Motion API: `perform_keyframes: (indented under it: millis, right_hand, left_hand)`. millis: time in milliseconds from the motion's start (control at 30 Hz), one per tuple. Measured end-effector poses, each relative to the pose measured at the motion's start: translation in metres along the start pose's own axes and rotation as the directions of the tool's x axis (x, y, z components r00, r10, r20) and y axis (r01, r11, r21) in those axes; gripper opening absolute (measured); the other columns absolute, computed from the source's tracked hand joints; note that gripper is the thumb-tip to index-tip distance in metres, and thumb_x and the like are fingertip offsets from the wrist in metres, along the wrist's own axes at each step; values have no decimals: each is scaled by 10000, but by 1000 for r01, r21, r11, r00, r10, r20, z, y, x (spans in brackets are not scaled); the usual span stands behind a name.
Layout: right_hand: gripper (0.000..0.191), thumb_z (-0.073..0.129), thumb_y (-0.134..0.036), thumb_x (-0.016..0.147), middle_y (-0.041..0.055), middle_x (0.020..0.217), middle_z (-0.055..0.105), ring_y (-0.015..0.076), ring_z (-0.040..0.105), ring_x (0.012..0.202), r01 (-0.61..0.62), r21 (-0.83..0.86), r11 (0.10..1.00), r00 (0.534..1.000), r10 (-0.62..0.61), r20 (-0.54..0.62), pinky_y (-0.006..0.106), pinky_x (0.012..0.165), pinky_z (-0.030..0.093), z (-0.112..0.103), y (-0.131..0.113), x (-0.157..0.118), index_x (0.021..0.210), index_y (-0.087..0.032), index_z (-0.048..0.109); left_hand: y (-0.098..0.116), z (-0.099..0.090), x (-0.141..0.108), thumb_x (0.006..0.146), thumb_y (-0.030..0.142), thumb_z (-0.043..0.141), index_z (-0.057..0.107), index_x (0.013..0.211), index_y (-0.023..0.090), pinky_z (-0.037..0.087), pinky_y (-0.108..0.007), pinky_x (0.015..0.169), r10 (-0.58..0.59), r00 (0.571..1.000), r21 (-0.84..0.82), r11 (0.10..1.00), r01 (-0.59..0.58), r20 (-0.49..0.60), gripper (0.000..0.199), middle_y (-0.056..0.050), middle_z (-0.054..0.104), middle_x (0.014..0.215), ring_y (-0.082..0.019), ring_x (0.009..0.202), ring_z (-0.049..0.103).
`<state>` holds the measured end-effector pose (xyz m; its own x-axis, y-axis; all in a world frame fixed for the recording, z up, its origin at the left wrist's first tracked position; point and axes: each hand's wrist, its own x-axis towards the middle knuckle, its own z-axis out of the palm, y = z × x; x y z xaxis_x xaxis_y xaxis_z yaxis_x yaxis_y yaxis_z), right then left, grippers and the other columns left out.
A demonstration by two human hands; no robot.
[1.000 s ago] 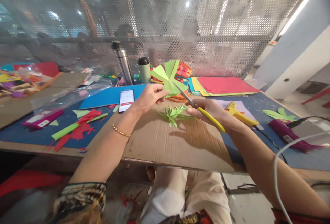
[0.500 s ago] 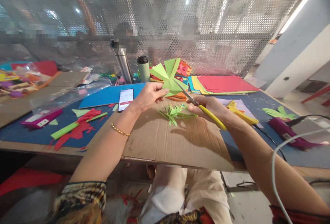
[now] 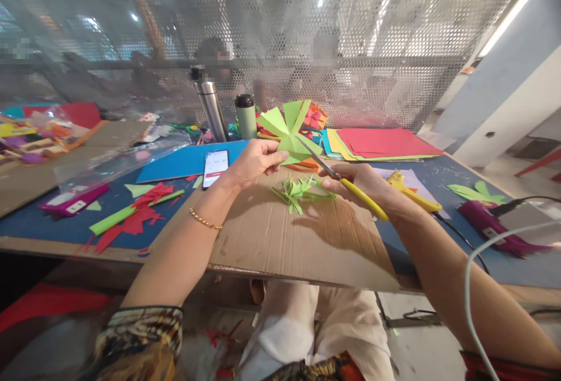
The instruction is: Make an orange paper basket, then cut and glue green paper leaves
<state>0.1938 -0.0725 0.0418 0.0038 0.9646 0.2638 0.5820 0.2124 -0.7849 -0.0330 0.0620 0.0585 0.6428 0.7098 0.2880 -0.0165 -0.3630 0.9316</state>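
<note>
My left hand [image 3: 259,163] pinches the lower left of a green paper cutout [image 3: 287,135] with several petal-like flaps spread from its middle. In my right hand [image 3: 357,181] is a pair of scissors [image 3: 362,198] with yellow handles. The blades lie against the right side of the paper, pointing up and left toward its centre; I cannot tell how far apart they are. Below the hands, a small heap of thin green paper scraps [image 3: 298,191] rests on a brown cardboard sheet [image 3: 280,243].
A phone [image 3: 215,169] lies left of the cardboard, near red paper scraps [image 3: 140,217]. Behind stand a steel flask [image 3: 213,113] and a green tumbler [image 3: 246,118]. Rightward are stacked red sheets [image 3: 390,141], a yellow glue gun [image 3: 414,193], a purple tool [image 3: 495,229] and a white cable [image 3: 468,293].
The view has shifted very slightly. Both hands, the green paper and the scissors hold nearly the same position, with the blades still against the paper's right side.
</note>
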Motion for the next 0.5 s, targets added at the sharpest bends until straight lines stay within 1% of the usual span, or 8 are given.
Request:
perform_keyframes:
  millis: [167,300,433,500]
  right_hand:
    - [764,729,-953,706,-24,626,474,110,376,551,-23,16,1000,999,22,31,293,493,251,-1,-6,-3,793,-194,706]
    - [696,753,-885,764,-34,573,442,114,387,535,-25,-1,1000,999,25,32,289,485,248,-2,-8,-6,797,-190,732]
    - [665,797,-847,747,-35,564,460,101,383,500,-37,33,999,999,36,25,279,459,235,-2,-7,-7,777,-185,737]
    - [653,810,-836,741,-45,553,454,95,381,473,-57,66,996,998,55,33,274,444,231,-2,-5,-7,807,-188,754]
  left_hand:
    - [0,-1,0,758,321,825,585,609,175,342,-210,471,3,1000,-11,1000,-3,-1,318,21,518,595,-71,521,501]
    - [0,-3,1,766,311,819,590,613,173,350,-204,477,-12,1000,10,1000,12,14,308,13,547,577,-69,518,494]
    - [0,-4,1,766,303,824,603,618,169,345,-207,480,-19,1000,16,1000,18,18,298,15,546,583,-66,518,493]
    - [0,-3,1,758,299,826,597,617,170,337,-209,481,-21,1000,1,1000,21,10,298,23,526,594,-65,522,493]
